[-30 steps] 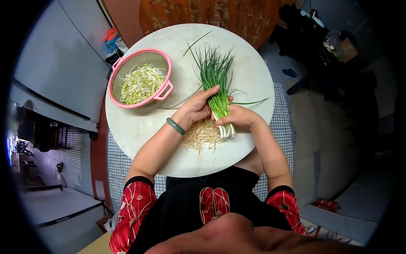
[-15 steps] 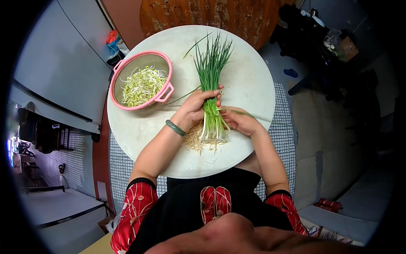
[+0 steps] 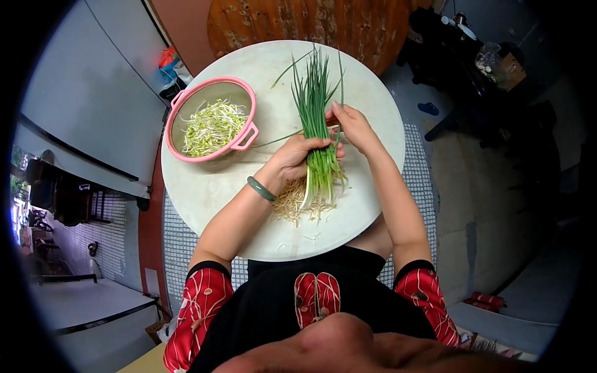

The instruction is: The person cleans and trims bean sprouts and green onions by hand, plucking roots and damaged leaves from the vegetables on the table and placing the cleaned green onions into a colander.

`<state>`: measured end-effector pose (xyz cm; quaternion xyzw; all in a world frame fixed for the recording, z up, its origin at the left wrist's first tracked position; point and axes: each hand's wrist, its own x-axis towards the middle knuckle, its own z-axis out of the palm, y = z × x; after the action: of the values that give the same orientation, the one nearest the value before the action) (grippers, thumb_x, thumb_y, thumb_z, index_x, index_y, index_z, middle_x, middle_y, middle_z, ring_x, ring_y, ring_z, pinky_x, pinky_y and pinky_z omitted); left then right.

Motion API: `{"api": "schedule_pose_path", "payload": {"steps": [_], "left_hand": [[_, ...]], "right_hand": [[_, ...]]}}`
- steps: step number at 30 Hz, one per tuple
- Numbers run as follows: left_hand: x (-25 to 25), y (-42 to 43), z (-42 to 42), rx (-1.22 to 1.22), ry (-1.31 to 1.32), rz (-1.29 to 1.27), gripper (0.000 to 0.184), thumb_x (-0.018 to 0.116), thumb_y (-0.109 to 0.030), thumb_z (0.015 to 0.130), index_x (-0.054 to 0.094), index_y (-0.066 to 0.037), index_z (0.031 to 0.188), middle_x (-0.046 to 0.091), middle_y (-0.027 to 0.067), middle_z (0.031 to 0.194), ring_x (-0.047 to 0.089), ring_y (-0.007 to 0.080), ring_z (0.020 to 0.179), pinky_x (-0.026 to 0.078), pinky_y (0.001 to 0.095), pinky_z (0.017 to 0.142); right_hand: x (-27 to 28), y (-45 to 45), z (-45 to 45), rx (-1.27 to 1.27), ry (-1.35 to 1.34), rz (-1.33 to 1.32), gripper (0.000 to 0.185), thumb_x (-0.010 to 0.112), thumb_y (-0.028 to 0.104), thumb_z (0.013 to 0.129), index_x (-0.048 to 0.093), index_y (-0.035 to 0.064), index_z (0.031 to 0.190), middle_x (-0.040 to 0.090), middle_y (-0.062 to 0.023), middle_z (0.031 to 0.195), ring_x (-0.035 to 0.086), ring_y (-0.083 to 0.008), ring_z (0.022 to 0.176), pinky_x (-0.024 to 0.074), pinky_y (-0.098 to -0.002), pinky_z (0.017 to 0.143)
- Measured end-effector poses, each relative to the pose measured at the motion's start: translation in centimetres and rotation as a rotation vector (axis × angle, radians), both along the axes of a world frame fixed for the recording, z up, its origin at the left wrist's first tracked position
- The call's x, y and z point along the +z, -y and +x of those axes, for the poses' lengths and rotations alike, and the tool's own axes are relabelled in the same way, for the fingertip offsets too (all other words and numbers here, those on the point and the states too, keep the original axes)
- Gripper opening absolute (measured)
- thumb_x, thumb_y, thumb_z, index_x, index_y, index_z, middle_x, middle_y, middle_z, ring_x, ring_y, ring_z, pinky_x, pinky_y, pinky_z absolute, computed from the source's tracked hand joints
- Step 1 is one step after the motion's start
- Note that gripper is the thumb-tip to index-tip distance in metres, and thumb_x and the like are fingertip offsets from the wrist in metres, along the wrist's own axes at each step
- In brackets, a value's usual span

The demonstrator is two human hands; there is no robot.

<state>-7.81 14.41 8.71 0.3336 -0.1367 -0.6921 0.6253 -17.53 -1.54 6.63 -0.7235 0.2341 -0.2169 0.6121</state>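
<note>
A bunch of green onions stands out above a round white table, green tops pointing away and white ends toward me. My left hand, below a green bangle, is wrapped round the bunch at its middle. At the right side of the leaves, my right hand has thumb and fingers pressed together on a green strand. Under the white ends lies a pile of thin, pale brown trimmings. A pink-rimmed colander to the left holds bean sprouts.
Loose green stalks lie on the table beyond the bunch. A brown wooden round top is at the far edge. Dark furniture with a bag stands at the right, and a blue slipper is on the floor.
My right hand has moved from the white lower stems up and away to the leaves. My left hand has stayed round the bunch. The long stalk stretching right is gone from there.
</note>
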Motion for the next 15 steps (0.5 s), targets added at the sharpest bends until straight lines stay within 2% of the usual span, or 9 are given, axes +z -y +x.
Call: {"api": "schedule_pose_path", "payload": {"steps": [3, 6, 7, 10, 11, 14, 15], "left_hand": [[-1.1, 0.3, 0.3, 0.028, -0.025, -0.054, 0.025, 0.061, -0.004, 0.088, 0.052, 0.003, 0.11, 0.063, 0.0129, 0.093, 0.066, 0.025, 0.082, 0.058, 0.0437, 0.074], [-1.4, 0.4, 0.5, 0.065, 0.039, 0.01, 0.022, 0.061, -0.004, 0.087, 0.051, -0.001, 0.107, 0.061, 0.0112, 0.088, 0.064, 0.0222, 0.071, 0.059, 0.0397, 0.066], [-1.4, 0.6, 0.4, 0.082, 0.065, 0.049, 0.021, 0.06, -0.004, 0.087, 0.051, -0.003, 0.106, 0.06, 0.0107, 0.086, 0.063, 0.0214, 0.067, 0.059, 0.0381, 0.063], [-1.4, 1.1, -0.3, 0.114, 0.106, 0.074, 0.018, 0.06, -0.001, 0.086, 0.052, -0.003, 0.103, 0.059, 0.0103, 0.082, 0.063, 0.0212, 0.065, 0.058, 0.0362, 0.058], [-1.5, 1.5, -0.6, 0.076, 0.097, 0.089, 0.021, 0.059, 0.002, 0.085, 0.05, -0.003, 0.104, 0.058, 0.0103, 0.08, 0.063, 0.0212, 0.064, 0.057, 0.0346, 0.055], [-2.0, 1.9, -1.2, 0.014, 0.199, -0.047, 0.013, 0.062, -0.003, 0.086, 0.055, 0.0, 0.096, 0.061, 0.0108, 0.081, 0.064, 0.0212, 0.065, 0.058, 0.0351, 0.058], [-1.7, 1.9, -1.7, 0.056, 0.223, -0.02, 0.013, 0.062, -0.003, 0.086, 0.055, 0.0, 0.096, 0.061, 0.0098, 0.08, 0.064, 0.0204, 0.065, 0.057, 0.0342, 0.057]], "right_hand": [[-0.9, 0.5, 0.8, -0.043, -0.099, -0.134, 0.056, 0.046, 0.051, 0.096, 0.064, -0.0016, 0.085, 0.065, -0.0133, 0.078, 0.064, -0.0201, 0.076, 0.05, -0.0331, 0.07], [4.1, -0.8, -0.5, -0.167, -0.635, -0.678, 0.058, 0.047, 0.054, 0.094, 0.064, -0.0004, 0.081, 0.064, -0.0174, 0.076, 0.063, -0.0263, 0.071, 0.0497, -0.0369, 0.068], [6.5, -2.3, -1.0, -0.305, -0.65, -0.766, 0.045, 0.057, 0.046, 0.089, 0.065, 0.0024, 0.083, 0.065, -0.0152, 0.08, 0.063, -0.0292, 0.076, 0.0491, -0.0386, 0.07], [7.6, -3.6, -1.4, -0.108, 0.054, -0.971, 0.028, 0.067, 0.034, 0.083, 0.067, 0.0057, 0.085, 0.063, -0.0083, 0.086, 0.061, -0.0265, 0.081, 0.0484, -0.0368, 0.07], [7.8, -4.4, -0.9, 0.012, 0.145, -1.018, 0.022, 0.072, 0.026, 0.076, 0.068, 0.0076, 0.087, 0.063, -0.0078, 0.085, 0.06, -0.0268, 0.083, 0.0482, -0.0363, 0.072], [7.3, -5.1, -0.3, 0.094, -0.073, -1.216, 0.018, 0.07, 0.023, 0.077, 0.068, 0.0073, 0.085, 0.063, -0.008, 0.087, 0.059, -0.0274, 0.085, 0.048, -0.0357, 0.074], [7.1, -4.6, -0.1, 0.118, -0.168, -1.242, 0.016, 0.069, 0.02, 0.079, 0.067, 0.0066, 0.086, 0.064, -0.0086, 0.089, 0.06, -0.028, 0.083, 0.0485, -0.0362, 0.072]]}}
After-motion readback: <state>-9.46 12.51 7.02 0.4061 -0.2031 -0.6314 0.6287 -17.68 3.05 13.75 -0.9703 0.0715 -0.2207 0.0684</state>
